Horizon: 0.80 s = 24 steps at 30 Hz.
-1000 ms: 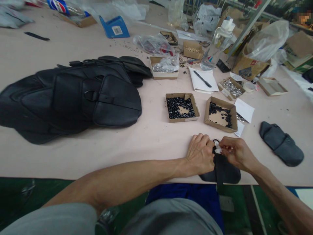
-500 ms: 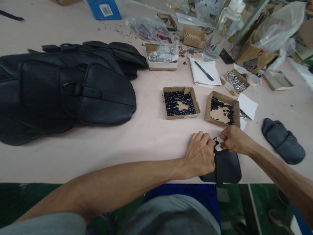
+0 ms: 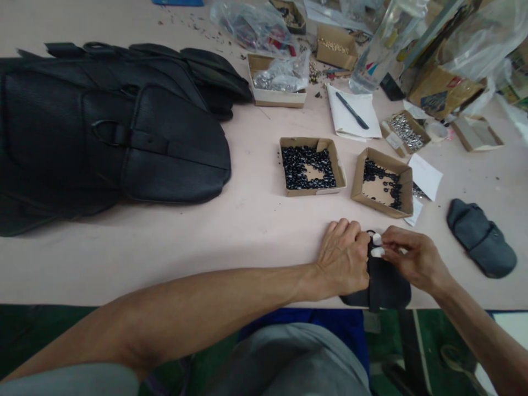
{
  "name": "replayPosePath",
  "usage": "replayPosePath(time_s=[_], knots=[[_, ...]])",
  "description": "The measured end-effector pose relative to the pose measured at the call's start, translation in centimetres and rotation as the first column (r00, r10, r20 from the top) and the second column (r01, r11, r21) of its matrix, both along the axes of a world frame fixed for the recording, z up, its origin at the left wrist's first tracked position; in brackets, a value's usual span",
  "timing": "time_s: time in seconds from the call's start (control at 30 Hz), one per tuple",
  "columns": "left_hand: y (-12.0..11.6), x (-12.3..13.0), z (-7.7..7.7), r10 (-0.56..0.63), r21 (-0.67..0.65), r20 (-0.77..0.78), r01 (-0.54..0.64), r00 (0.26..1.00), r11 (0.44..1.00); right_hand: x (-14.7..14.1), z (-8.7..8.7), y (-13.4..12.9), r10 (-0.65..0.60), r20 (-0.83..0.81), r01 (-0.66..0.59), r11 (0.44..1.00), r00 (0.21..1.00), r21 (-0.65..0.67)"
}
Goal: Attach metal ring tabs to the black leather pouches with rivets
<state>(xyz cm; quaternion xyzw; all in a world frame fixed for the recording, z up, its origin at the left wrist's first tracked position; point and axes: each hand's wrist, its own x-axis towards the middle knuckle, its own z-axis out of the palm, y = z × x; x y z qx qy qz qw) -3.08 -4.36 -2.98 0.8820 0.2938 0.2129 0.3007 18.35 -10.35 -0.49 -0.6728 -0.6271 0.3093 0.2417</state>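
At the table's front edge lies a flat black leather piece (image 3: 392,283), with a strap and a dark ring at its top. My left hand (image 3: 344,258) is closed over its left part, knuckles up; what its fingertips grip is partly hidden. From the right, my right hand (image 3: 412,256) reaches the strap by the ring, thumb and forefinger brought close together in a pinch. White covers wrap those two fingertips. Anything small between them is too hard to make out. Just beyond my hands stand two cardboard trays, a left one (image 3: 284,192) and a right one (image 3: 358,187), with small black fittings inside.
A large black leather bag (image 3: 107,143) fills the table's left side. On the right lies a small black leather piece (image 3: 480,239). Farther back are a pen (image 3: 351,110) on white paper, a box of silver fittings (image 3: 406,132), a clear bottle (image 3: 373,60) and plastic bags.
My right hand has turned and shifted slightly right and down, its white-tipped thumb and forefinger now showing separately. My left hand keeps its hold. The view has tilted down a little.
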Motion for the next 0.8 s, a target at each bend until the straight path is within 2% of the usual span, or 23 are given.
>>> replayPosePath(time_s=[0.07,0.13,0.33,0.6,0.8], knots=[[0.0,0.0,0.1,0.002,0.001,0.008,-0.002,1.0,1.0,-0.2,0.0,-0.8,0.055,0.044,-0.06,0.992,0.998,0.112],[0.0,-0.1,0.1,0.003,0.0,0.012,-0.003,1.0,1.0,-0.2,-0.2,-1.3,0.057,0.067,-0.067,0.985,0.996,0.162],[0.1,-0.1,0.2,0.005,-0.021,0.01,-0.005,1.0,1.0,0.0,-1.1,-1.6,-0.006,0.032,0.001,0.987,0.999,0.158],[0.2,-0.1,0.3,-0.006,-0.03,0.002,0.006,1.0,1.0,1.5,-1.0,-1.5,0.012,-0.035,-0.014,0.999,0.999,-0.039],[0.2,-0.1,0.1,-0.01,-0.028,0.016,0.011,1.0,1.0,1.4,-0.9,-0.6,-0.074,-0.065,0.062,0.984,0.995,-0.169]])
